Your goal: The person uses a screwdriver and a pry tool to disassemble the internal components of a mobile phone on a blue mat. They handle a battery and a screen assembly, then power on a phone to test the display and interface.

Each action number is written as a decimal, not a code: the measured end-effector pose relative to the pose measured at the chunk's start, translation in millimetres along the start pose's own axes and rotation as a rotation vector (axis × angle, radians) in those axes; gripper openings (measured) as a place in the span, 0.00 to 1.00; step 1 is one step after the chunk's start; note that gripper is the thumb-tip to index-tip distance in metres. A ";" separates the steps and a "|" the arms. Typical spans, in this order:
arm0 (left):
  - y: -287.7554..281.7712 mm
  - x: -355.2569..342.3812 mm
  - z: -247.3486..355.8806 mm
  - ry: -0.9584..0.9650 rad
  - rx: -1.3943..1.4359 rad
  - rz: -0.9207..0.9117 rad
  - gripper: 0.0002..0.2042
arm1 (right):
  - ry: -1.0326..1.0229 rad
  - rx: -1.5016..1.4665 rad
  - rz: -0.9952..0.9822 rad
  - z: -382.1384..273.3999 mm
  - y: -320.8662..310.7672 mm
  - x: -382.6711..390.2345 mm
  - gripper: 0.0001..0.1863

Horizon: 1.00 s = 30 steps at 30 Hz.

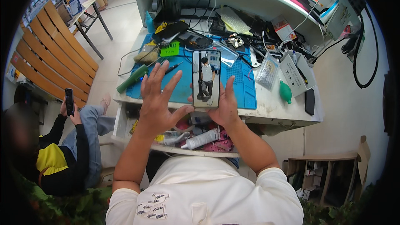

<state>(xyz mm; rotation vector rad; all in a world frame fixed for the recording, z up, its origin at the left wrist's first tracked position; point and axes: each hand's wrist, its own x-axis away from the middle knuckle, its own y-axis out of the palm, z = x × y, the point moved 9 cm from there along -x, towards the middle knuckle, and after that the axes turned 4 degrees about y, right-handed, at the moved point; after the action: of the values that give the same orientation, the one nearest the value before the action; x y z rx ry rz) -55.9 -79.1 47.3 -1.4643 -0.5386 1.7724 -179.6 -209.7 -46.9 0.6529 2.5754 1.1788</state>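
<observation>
Right hand (225, 108) holds a phone (206, 78) upright over the front edge of the blue mat (237, 87), screen facing the camera and showing a photo of a standing person. Grip is fingers wrapped behind the phone, thumb up along its right edge; most of the fingers are hidden by the phone. Left hand (160, 100) is beside the phone, fingers spread wide, holding nothing, thumb tip near the phone's lower left edge; can't tell if it touches.

Bench (283, 114) is white and cluttered. On it: a green tool (132, 78) at the mat's left edge, a green sticky note (170, 49), a teal blower bulb (285, 92), a dark phone (309, 101) lying flat near the right edge. Back of the bench is a tangle of cables and parts, hard to make out.

Open drawer (125, 139) under the bench holds a white tube (202, 138) and pink clutter, partly hidden by the forearms.

At left a seated person, cut off by the rim, holds a black phone (69, 101). Wooden slat bench (54, 54) behind them. Pale tiled floor.
</observation>
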 end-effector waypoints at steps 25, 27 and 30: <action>7.3 -32.7 -56.7 -0.273 0.667 0.163 0.38 | 0.032 0.008 -0.035 2.9 -0.8 -0.8 0.53; 38.8 -21.4 -52.6 -0.422 1.111 0.045 0.39 | 0.035 0.016 -0.042 1.5 -0.3 -2.2 0.54; 67.4 -8.4 -26.8 -0.533 1.346 -0.097 0.41 | 0.008 -0.004 -0.064 0.2 -1.7 -2.9 0.53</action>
<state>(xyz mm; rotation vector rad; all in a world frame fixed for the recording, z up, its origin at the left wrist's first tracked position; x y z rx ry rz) -49.1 -131.3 -3.2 -0.0381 0.3487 1.7775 -177.5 -211.9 -48.2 0.5612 2.5796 1.1682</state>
